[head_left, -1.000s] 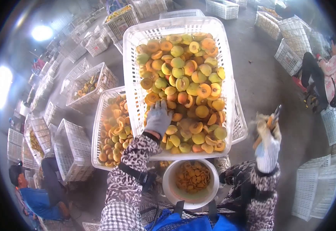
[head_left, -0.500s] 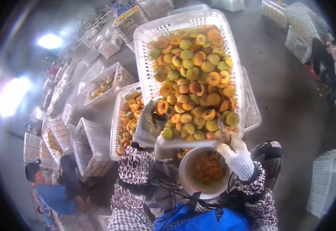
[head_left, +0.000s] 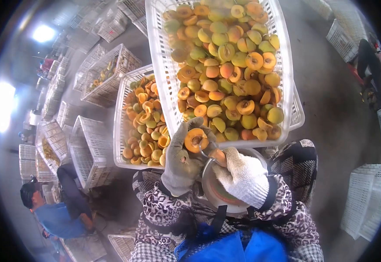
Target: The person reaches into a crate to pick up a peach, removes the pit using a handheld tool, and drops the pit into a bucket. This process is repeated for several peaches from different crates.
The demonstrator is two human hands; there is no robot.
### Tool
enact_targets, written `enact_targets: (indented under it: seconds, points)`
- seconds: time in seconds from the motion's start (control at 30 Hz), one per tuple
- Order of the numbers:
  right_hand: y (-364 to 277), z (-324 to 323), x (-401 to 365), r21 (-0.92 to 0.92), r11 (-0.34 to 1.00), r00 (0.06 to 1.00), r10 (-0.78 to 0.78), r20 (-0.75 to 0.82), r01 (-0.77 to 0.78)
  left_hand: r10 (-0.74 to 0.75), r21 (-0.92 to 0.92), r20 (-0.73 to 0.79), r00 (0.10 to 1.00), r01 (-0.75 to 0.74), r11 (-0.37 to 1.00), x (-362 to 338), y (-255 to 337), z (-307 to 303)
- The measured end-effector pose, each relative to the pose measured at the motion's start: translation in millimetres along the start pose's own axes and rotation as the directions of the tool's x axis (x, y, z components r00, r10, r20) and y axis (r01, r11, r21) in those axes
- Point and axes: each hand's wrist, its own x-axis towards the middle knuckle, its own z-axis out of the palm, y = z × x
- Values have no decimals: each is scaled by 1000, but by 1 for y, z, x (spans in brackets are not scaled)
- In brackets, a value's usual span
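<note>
A halved orange fruit point(head_left: 196, 140) is held cut side up in my gloved left hand point(head_left: 181, 161). My right hand point(head_left: 244, 177), in a whitish knitted glove, grips a small tool point(head_left: 217, 156) with an orange-brown handle; its curved metal end is at the fruit's edge. Both hands are close together over a white bucket point(head_left: 262, 160), which my right hand partly hides. Just beyond them stands a large white crate point(head_left: 287, 78) full of halved green and orange fruit point(head_left: 225, 70). To its left, a second white crate point(head_left: 119, 126) holds more halves.
White crates point(head_left: 90, 153) stand at the left, some holding fruit. A person in blue point(head_left: 61, 218) sits at the lower left. Stacked crates point(head_left: 369, 201) are at the right edge, and another person's dark-clothed leg point(head_left: 367, 63) shows at the upper right.
My hands have come together over the bucket, the left holding a fruit half and the right bringing the tool from the crate to it. The view has shifted, so the crates sit higher.
</note>
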Motion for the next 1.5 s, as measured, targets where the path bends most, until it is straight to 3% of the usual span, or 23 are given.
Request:
enact_targets:
  seconds: [0.1, 0.17, 0.2, 0.23, 0.37, 0.4, 0.47, 0.57, 0.7, 0.77, 0.8, 0.87, 0.9, 0.93, 1.0, 1.07, 1.13, 1.2, 1.27, 1.33, 1.4, 1.47, 1.5]
  points:
    - [2, 7, 1, -127, 989, 997, -81, -16, 79, 5, 25, -46, 999, -3, 1000, -5, -2, 6]
    - [-4, 6, 4, 70, 982, 982, 168, 82, -173, -21, 12, -61, 998, 22, 1000, -7, -5, 6]
    - [-5, 4, 7, 66, 981, 981, 175, 83, -181, 33, 151, -53, 998, -25, 988, -7, -6, 6]
    - [-6, 0, 11, 35, 971, 955, 227, 190, -237, 86, 286, -37, 996, -71, 955, -7, -7, 5]
    - [-8, -9, 21, -127, 900, 712, 409, 571, -416, -23, 116, -163, 986, 42, 992, 0, -9, 2]
    - [-2, -3, 17, -127, 897, 706, 415, 573, -424, -52, 74, -169, 984, 65, 995, 3, -12, -2]
    - [16, 21, 2, 147, 950, 939, 233, 254, -275, -88, 31, -175, 981, 95, 995, 7, -15, -4]
    - [14, 37, -4, 189, 945, 957, 236, 171, -267, -53, 98, -214, 975, 76, 992, 9, -17, -3]
    - [4, 17, 9, 287, 848, 878, 350, 328, -445, 90, 278, -169, 981, -40, 960, 10, -19, -2]
    - [10, 14, 11, 474, 595, 737, 336, 586, -649, 150, 337, -115, 982, -104, 936, 10, -22, 0]
    - [10, 17, 8, 479, 593, 740, 337, 582, -647, 175, 345, -125, 977, -123, 931, 10, -24, 2]
    - [15, 31, 0, 203, 919, 935, 304, 181, -338, 196, 353, -128, 972, -141, 925, 10, -25, 8]
    - [21, 38, -2, 205, 917, 935, 309, 175, -341, 131, 260, -144, 981, -90, 961, 9, -24, 13]
    - [23, 41, -1, 263, 879, 913, 351, 207, -397, 63, 164, -158, 985, -37, 986, 8, -24, 15]
    - [24, 39, -3, 315, 834, 888, 390, 246, -453, 95, 132, -134, 986, -77, 988, 14, -30, 3]
    - [9, 9, 11, 507, 583, 753, 321, 574, -635, 138, 263, -157, 978, -94, 960, 15, -30, -4]
    - [28, 35, 0, 515, 601, 759, 262, 596, -611, 115, 299, -191, 975, -54, 953, 14, -30, -1]
    - [28, 60, -15, 277, 878, 919, 352, 176, -390, 85, 331, -226, 970, -5, 943, 15, -32, 1]
    - [8, 38, -4, 257, 855, 886, 393, 245, -450, 152, 540, -213, 965, -13, 842, 15, -34, 0]
    - [10, 24, 5, 236, 830, 849, 429, 309, -505, 185, 595, -164, 969, -53, 802, 15, -35, -1]
    - [23, 16, 6, 488, 560, 708, 282, 648, -670, 214, 645, -110, 971, -94, 758, 14, -37, -2]
    - [23, 21, 4, 445, 610, 720, 330, 610, -656, 226, 607, -181, 957, -72, 792, 17, -41, -5]
    - [31, 37, -2, 321, 780, 788, 328, 521, -536, 223, 608, -181, 958, -69, 791, 17, -42, -7]
